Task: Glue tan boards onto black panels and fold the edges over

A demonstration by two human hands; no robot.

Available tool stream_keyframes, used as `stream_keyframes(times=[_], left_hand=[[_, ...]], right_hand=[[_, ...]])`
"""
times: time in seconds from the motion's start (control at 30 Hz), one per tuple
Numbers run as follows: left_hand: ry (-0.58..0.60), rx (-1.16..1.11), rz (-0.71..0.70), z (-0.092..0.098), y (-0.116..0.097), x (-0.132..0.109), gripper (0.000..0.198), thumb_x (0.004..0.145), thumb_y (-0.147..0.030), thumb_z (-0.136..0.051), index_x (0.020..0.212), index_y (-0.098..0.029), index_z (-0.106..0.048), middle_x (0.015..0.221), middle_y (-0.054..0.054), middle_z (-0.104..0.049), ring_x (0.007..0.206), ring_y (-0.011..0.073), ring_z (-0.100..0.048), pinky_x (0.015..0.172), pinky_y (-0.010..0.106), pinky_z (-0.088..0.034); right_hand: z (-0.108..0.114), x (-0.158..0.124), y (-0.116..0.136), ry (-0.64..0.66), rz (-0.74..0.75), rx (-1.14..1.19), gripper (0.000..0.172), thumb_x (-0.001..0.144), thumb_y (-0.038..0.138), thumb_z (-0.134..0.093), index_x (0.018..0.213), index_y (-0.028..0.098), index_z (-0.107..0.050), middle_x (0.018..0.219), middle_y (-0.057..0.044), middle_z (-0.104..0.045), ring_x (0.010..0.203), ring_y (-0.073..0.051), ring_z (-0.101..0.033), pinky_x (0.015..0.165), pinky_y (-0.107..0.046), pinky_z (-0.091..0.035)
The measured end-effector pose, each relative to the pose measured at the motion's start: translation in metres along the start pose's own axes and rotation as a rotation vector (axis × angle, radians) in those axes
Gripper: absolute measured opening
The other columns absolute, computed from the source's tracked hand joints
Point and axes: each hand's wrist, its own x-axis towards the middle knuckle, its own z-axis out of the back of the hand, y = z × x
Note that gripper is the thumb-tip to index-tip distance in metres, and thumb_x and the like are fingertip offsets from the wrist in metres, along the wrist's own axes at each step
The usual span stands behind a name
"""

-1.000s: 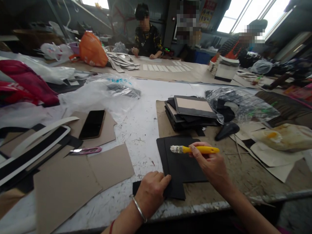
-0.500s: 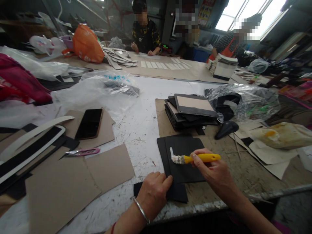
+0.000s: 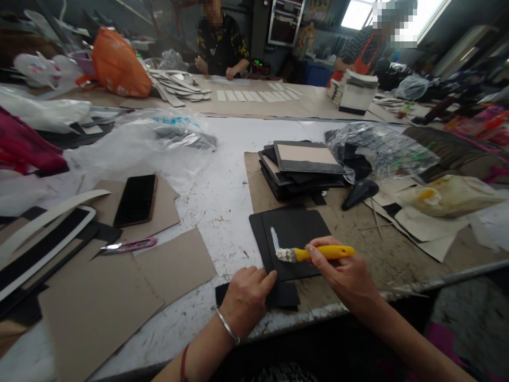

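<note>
My right hand (image 3: 338,268) grips a paintbrush (image 3: 328,252) by its yellow handle. White paste coats the bristles, which touch the top black panel (image 3: 304,231). A short white streak (image 3: 274,239) runs along that panel's left side. Under it, slightly turned, lies another black panel (image 3: 257,228). My left hand (image 3: 248,294), with a silver bangle at the wrist, is closed at the panels' lower left corner, its fingers curled and the thumb side against the edge. Beneath that hand, a black strip (image 3: 288,297) sticks out near the table edge.
Black and beige panels (image 3: 306,156) are stacked behind the work. Leftward lie a phone (image 3: 135,200), thread snips (image 3: 129,245) and beige sheets (image 3: 99,313). A stained plastic container (image 3: 453,196) lies at right. Two people (image 3: 222,42) are at the far table.
The brush has moved down the panel toward me, and the white streak is longer. My left hand stays at the panels' corner. The whole view has shifted slightly.
</note>
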Motion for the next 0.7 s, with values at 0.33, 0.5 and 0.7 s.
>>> stream_keyframes(times=[0.33, 0.5, 0.7], left_hand=[[0.064, 0.102, -0.066, 0.005, -0.004, -0.002, 0.034, 0.077, -0.002, -0.038, 0.107, -0.009, -0.053, 0.068, 0.006, -0.057, 0.062, 0.0204, -0.05, 0.052, 0.034, -0.046], [0.102, 0.142, -0.096, 0.007, -0.004, -0.003, 0.036, 0.077, -0.002, -0.036, 0.109, -0.007, -0.051, 0.069, 0.006, -0.057, 0.062, 0.0204, -0.05, 0.053, 0.034, -0.047], [0.073, 0.169, -0.12, 0.005, -0.003, -0.003, 0.04, 0.073, 0.002, -0.035, 0.109, -0.009, -0.048, 0.069, 0.005, -0.057, 0.062, 0.0188, -0.051, 0.053, 0.032, -0.046]], right_hand=[[0.011, -0.024, -0.005, 0.023, -0.121, 0.092, 0.025, 0.081, 0.042, -0.051, 0.077, 0.019, -0.058, 0.072, -0.003, -0.062, 0.058, -0.014, -0.061, 0.055, -0.024, -0.05], [0.014, -0.023, -0.018, 0.0, -0.172, 0.089, 0.025, 0.08, 0.043, -0.052, 0.079, 0.019, -0.058, 0.068, -0.002, -0.063, 0.058, -0.015, -0.062, 0.056, -0.025, -0.05], [0.034, -0.022, -0.035, -0.091, -0.202, 0.051, 0.025, 0.078, 0.044, -0.053, 0.077, 0.019, -0.058, 0.066, -0.002, -0.063, 0.057, -0.016, -0.063, 0.055, -0.025, -0.051]])
